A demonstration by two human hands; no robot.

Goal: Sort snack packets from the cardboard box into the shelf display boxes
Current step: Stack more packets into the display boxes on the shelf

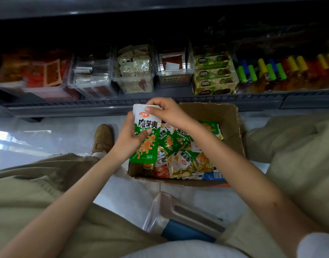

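Together, hands [129, 140] grip upright green packets [146, 144].

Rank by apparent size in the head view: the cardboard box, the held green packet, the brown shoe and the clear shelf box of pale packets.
1. cardboard box
2-3. green packet and clear shelf box: look alike; the packet is nearer the camera, so unranked.
4. brown shoe

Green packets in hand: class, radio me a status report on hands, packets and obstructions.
Left hand grips green packets, above cardboard box. Right hand pinches their top edge. Box holds many loose packets. Path to shelf display boxes open.
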